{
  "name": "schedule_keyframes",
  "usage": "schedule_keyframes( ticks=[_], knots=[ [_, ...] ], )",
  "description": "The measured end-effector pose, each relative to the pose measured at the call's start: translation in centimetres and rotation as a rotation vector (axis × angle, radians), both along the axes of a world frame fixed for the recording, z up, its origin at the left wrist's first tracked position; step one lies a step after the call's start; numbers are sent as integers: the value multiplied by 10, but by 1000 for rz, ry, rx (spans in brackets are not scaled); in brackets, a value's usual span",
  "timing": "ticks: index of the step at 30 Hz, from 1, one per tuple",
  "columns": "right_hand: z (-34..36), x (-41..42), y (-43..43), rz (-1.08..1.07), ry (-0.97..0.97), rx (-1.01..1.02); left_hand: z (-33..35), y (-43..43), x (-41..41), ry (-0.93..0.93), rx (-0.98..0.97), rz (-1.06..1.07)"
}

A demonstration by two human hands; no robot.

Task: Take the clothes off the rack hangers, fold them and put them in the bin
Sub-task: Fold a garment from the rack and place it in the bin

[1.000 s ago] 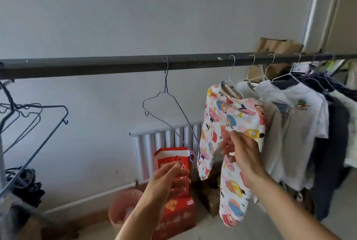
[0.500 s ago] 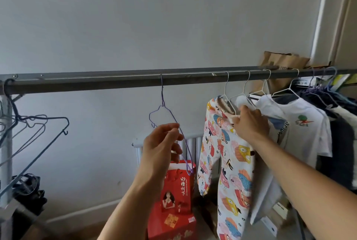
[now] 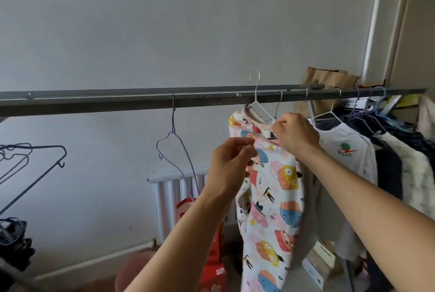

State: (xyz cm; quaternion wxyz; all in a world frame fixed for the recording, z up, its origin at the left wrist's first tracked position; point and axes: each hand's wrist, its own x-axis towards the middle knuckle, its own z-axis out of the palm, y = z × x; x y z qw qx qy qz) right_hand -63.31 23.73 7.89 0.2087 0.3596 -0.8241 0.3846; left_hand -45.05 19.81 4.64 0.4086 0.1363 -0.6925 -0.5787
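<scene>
A grey rack rail (image 3: 117,101) runs across the view, and everything sits in relation to it. Right of its middle, a white wire hanger (image 3: 259,106) carries the patterned pyjama trousers (image 3: 270,209). The hanger's hook stands above the rail's top edge, clear of it, and the trousers hang down well below the rail.

The right hand (image 3: 295,136), just under the rail, has its fingers curled tightly round the trousers' waistband at the hanger's shoulder. The left hand (image 3: 231,167), a little lower and toward the rail's middle, pinches the waistband cloth between thumb and fingertips, with the other fingers bent.

At the rail's middle hangs an empty purple wire hanger (image 3: 175,141). Toward the rail's right end, more hangers hold a white T-shirt (image 3: 346,146) and dark garments (image 3: 388,167). A brown paper bag (image 3: 329,77) shows behind that end.

Far below the rail, a white radiator (image 3: 169,197) stands against the wall. A red box (image 3: 211,256) is in front of it, and a pink round container (image 3: 134,273) stands on the floor beside the box.
</scene>
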Motion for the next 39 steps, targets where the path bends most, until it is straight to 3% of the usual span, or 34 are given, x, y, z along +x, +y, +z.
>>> schedule_keyframes(
  ticks=[6, 10, 13, 20, 30, 34, 39],
  knots=[
    [-16, -3, 53, 246, -2, 12, -10, -21, -30, -101, -131, 105],
    [-23, -5, 83, 418, -54, 18, -18, -46, -36, -286, -330, 235],
    [-25, -3, 98, 496, -55, 27, -22, -49, -29, -433, -432, 177],
    [-35, -1, 110, 634, -69, -33, -20, -50, -14, -386, -342, 62],
    [-62, -26, 132, 386, 143, 77, -17, -76, 19, -361, -265, 104],
    [-76, -28, 130, 437, 110, 86, -20, -73, 26, -343, -266, 114],
    [-75, -9, 111, 599, -122, -46, -28, -60, 14, -385, -335, 78]
  ],
)
